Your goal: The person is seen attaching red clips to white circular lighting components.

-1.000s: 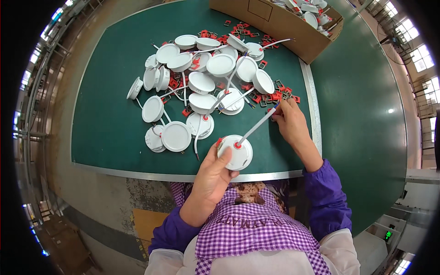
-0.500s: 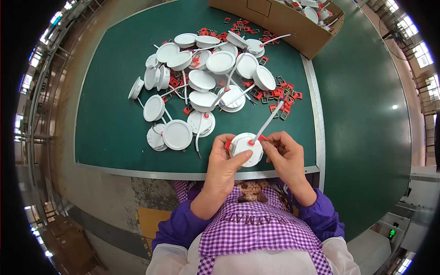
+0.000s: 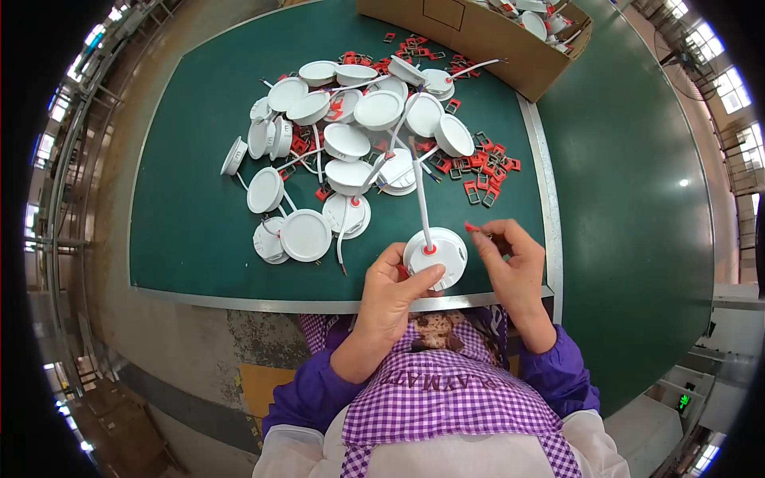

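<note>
A round white downlight [image 3: 448, 248] with a white cable rising from a red collar is gripped by my left hand [image 3: 388, 291], its thumb across the lamp's back. A bit of red shows by the left fingers at the lamp's edge. Just right of the lamp and apart from it, my right hand [image 3: 511, 259] pinches a small red clip [image 3: 472, 228] between thumb and fingertips. Part of that clip is hidden by the fingers. Beyond my hands, a pile of similar white downlights [image 3: 348, 141] lies on the green table, some face up, others with cables showing.
Loose red clips with metal loops [image 3: 488, 171] lie right of the pile, and more [image 3: 414, 46] behind it. A cardboard box [image 3: 470, 40] of downlights stands at the back right. A metal edge strip [image 3: 544, 187] separates the green table [image 3: 191, 223] from another green surface [image 3: 629, 207].
My right hand has drawn away from the lamp to the right, with a red clip in its fingertips. In my left hand the lamp has turned, its cable now leaning slightly left.
</note>
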Available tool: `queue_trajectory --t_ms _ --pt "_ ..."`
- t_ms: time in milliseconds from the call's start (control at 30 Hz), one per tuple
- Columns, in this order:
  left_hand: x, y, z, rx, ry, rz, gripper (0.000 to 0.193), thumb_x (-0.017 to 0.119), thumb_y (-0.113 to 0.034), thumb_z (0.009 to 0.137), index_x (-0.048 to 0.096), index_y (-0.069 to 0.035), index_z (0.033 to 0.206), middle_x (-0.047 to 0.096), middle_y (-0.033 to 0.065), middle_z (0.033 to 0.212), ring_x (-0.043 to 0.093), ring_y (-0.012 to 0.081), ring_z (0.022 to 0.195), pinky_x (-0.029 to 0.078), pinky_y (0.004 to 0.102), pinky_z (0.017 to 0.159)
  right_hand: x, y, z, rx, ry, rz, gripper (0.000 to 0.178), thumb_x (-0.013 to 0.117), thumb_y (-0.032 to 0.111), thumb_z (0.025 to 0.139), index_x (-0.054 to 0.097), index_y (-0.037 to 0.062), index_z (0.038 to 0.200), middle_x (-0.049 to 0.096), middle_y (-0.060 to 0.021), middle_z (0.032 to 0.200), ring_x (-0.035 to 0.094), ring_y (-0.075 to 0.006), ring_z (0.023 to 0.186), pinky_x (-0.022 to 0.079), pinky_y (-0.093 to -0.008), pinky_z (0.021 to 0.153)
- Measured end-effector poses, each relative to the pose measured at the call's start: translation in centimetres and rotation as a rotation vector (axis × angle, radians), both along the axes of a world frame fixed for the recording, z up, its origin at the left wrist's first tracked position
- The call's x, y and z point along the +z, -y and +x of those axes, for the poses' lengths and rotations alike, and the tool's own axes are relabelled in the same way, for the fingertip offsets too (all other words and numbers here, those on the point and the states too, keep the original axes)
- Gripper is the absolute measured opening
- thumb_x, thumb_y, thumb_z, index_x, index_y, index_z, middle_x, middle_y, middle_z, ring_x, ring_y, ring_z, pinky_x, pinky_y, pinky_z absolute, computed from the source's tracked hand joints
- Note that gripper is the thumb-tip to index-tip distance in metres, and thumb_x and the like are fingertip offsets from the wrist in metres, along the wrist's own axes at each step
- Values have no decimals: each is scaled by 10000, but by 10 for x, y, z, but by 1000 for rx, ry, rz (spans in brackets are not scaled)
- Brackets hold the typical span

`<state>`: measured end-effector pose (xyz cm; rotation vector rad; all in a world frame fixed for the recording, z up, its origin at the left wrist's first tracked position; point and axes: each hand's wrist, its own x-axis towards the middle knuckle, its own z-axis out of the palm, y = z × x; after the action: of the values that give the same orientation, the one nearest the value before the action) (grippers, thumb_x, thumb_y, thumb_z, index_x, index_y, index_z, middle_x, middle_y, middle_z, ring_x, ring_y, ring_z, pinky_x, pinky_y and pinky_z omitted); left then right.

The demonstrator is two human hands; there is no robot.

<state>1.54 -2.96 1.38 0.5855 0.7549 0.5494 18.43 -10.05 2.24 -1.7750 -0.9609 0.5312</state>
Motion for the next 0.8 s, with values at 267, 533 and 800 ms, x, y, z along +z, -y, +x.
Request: queue_trajectory --t_ms 267,533,800 --pt "-7 3 6 125 -41 328 275 734 -2 853 559 26 1063 654 80 994 645 113 885 547 257 788 24 4 -20 170 252 31 145 672 -9 863 646 -4 1005 647 -142 840 649 -263 696 505 -337 602" --pt "-8 4 10 186 -30 407 336 715 22 861 549 44 1153 647 84 1051 633 119 942 537 262 828 15 -3 -20 76 384 123 174 665 -41 838 650 -1 1007 676 -152 930 677 -279 750 530 -331 645" --pt "-13 4 13 247 -24 464 312 715 18 865 554 30 1132 641 69 1039 622 105 932 525 249 817 12 -4 -20 135 245 93 180 676 -34 842 660 -4 1019 673 -140 911 670 -252 725 520 -311 628"
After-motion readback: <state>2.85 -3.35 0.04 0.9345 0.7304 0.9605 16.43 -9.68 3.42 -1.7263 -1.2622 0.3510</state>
